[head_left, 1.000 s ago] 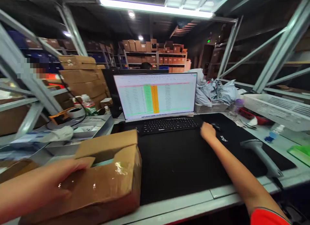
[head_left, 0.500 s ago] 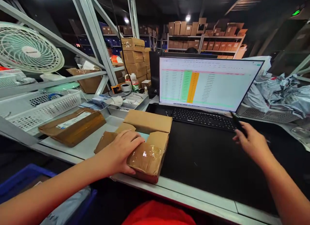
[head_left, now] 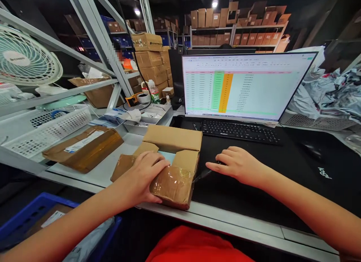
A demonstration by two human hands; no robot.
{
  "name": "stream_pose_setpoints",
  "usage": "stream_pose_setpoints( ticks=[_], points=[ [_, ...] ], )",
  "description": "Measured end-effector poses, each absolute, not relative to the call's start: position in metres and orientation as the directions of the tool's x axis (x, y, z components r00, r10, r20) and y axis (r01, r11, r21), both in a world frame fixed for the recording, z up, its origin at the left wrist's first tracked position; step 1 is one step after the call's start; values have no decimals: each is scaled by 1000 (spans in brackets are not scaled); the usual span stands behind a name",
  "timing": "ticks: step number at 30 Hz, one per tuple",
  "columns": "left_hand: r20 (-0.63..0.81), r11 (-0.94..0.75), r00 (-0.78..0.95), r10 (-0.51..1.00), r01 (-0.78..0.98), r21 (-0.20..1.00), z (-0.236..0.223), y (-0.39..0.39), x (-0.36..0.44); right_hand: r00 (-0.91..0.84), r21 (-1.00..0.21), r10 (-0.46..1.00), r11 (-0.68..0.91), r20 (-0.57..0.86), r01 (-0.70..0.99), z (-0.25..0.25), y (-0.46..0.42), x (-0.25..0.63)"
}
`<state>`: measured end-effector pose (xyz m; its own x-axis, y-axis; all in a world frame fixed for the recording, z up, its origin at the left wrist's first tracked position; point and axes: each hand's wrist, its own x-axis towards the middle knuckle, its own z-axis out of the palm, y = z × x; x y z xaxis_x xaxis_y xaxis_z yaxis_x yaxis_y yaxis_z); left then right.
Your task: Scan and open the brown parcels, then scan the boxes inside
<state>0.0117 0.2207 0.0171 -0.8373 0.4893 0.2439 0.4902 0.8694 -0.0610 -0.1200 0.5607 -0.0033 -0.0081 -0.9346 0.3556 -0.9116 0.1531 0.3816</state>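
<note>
An opened cardboard box (head_left: 175, 185) sits at the table's front edge with its back flap raised; something pale blue shows inside. My left hand (head_left: 146, 173) lies across the box's left side, fingers over the top and thumb against the front, gripping it. Right of the box, my right hand (head_left: 237, 164) is closed around a slim black pointed tool (head_left: 203, 175), blurred by motion. The tool's tip is near the box's right side; whether it touches, I cannot tell. Its exact kind does not show clearly.
A taped brown parcel (head_left: 84, 147) lies to the left. Behind stand a monitor (head_left: 254, 92), a keyboard (head_left: 239, 132) and a grey divided tray (head_left: 158, 115). A mouse (head_left: 311, 151) rests on the black mat (head_left: 293, 194). Below left is a blue crate (head_left: 42, 201).
My right hand has swung left from beside the keyboard to the box's right side, bringing the dark tool along. My left hand stays on the box. The view has shifted slightly.
</note>
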Motion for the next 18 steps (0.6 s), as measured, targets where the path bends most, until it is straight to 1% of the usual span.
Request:
stream_pose_setpoints(
  ticks=[5,9,11,15,18],
  points=[
    [332,846,-781,530,512,-146,9,218,12,29,453,-933,148,360,-879,0,552,-130],
    [337,836,-767,546,521,-170,4,213,15,-96,486,-908,306,409,-819,-1,554,-158],
    [330,833,-766,552,523,-179,4,211,16,-115,494,-893,343,434,-799,-1,557,-167],
    [298,840,-786,542,511,-183,6,210,18,-22,455,-878,269,477,-849,0,557,-156],
    [311,836,-776,548,518,-181,6,211,19,43,408,-871,185,489,-894,1,557,-136]
  ],
)
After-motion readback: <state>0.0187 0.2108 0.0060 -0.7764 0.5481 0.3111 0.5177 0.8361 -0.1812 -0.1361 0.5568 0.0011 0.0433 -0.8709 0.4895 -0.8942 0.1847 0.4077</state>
